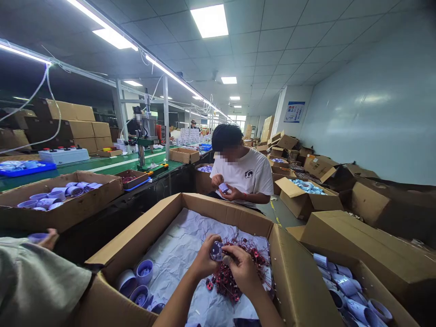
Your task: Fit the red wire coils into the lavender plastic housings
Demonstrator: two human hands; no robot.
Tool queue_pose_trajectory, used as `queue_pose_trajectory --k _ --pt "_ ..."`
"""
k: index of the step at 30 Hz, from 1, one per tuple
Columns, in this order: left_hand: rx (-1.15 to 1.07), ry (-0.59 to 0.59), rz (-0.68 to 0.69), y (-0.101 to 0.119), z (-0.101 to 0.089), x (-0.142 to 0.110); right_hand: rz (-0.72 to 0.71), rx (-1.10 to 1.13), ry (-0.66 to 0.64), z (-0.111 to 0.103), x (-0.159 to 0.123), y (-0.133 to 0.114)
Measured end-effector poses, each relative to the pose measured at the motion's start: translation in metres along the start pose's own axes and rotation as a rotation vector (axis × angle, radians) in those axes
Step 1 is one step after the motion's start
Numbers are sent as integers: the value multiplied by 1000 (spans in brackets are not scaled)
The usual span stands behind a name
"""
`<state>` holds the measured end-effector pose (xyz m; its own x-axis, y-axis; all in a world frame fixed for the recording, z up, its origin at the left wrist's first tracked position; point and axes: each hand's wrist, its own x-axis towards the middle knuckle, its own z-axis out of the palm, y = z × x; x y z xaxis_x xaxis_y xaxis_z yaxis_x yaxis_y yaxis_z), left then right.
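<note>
My left hand [203, 258] is closed round a small white plastic cup-shaped housing [215, 251], its open end turned toward me. At the rim of that housing, the fingers of my right hand [242, 269] are pinched together; whatever is between them is too small to make out. Both hands are above a pile of small red-and-black parts with thin red wires [226, 284]. White paper [170, 268] lines the cardboard box [289, 272] under them. Several more cup-shaped housings [145, 270] stand in the box's left corner.
Across the box, a co-worker [243, 175] holds a similar housing. Another person's sleeve [37, 281] is at the left edge. Cartons of housings stand left [68, 218] and right [368, 281]. Beyond is a green workbench [112, 161] with a press machine [146, 136].
</note>
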<state>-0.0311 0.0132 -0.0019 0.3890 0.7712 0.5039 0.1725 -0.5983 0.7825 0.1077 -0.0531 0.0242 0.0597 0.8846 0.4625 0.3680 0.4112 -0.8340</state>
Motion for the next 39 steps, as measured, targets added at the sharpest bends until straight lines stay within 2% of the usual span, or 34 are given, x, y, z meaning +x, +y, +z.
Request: queue_pose_trajectory --k 4,10,14,17,19,29,39 --pt "7 -21 12 -1 -2 1 79 85 -6 9 -4 -2" --pt "-77 -110 -12 -2 -2 2 168 231 87 20 -5 2" --pt "-107 -109 -71 -3 -2 2 177 334 146 18 -3 1" --pt "-109 -93 -109 -5 -2 1 178 372 129 13 -1 1" --pt "-113 -82 -124 -6 -1 2 182 367 122 10 -1 1" --pt "-188 -47 -228 -13 -3 3 151 153 258 1 2 5" --pt "-185 -72 -231 -9 -2 4 90 52 197 2 1 5"
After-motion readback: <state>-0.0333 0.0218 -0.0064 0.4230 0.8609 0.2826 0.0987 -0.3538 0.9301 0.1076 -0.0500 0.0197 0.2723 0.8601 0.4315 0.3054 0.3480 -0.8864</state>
